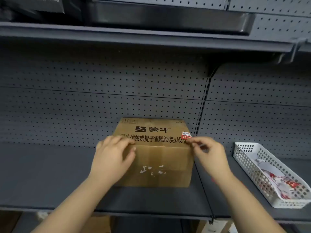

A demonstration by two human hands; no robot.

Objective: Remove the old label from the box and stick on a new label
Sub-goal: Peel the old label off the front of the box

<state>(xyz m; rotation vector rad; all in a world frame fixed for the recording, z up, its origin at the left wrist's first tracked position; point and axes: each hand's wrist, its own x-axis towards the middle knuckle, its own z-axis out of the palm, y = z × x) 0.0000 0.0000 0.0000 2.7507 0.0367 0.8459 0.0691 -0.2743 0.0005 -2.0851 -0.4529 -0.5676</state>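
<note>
A brown cardboard box (159, 157) with black printed characters stands on a grey metal shelf. A small red and white label (186, 135) sits at the right end of its top face. My left hand (112, 157) lies flat on the box's left front corner, steadying it. My right hand (208, 152) is at the box's right top edge, thumb and forefinger pinched at the lower edge of the label. White torn paper remnants (152, 170) mark the box's front face.
A white perforated plastic basket (244, 158) holding crumpled red and white label scraps lies on the shelf (42, 174) to the right. A pegboard back wall rises behind the box. Another shelf hangs overhead with dark items on it.
</note>
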